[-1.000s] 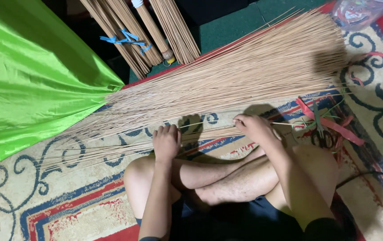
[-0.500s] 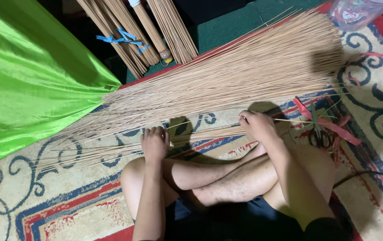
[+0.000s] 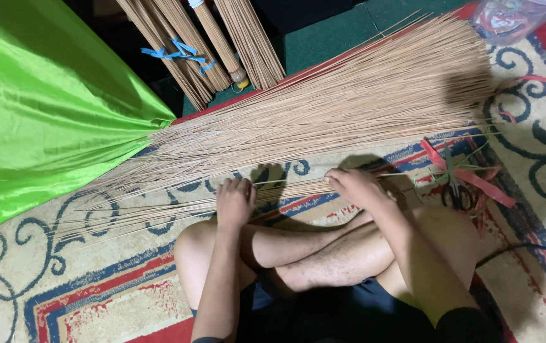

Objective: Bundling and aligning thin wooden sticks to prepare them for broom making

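I sit cross-legged on a patterned carpet. A wide fan of thin tan sticks (image 3: 324, 108) lies in front of my knees, running from lower left to upper right. A small bundle of these sticks (image 3: 292, 188) stretches between my hands. My left hand (image 3: 235, 202) is closed over the bundle's left part. My right hand (image 3: 354, 186) grips its right part, near my right knee. The thin ends of the sticks (image 3: 127, 213) spread over the carpet to the left.
A bright green cloth (image 3: 44, 121) covers the left side. Tied stick bundles (image 3: 222, 44) with a blue ribbon lean at the top. Scissors (image 3: 456, 190) and red ribbon strips (image 3: 476, 178) lie to the right. A black cable (image 3: 527, 251) crosses the carpet (image 3: 95, 292).
My left hand slid a little to the left along the bundle, then stayed there. My right hand stayed near my right knee, still gripping the sticks.
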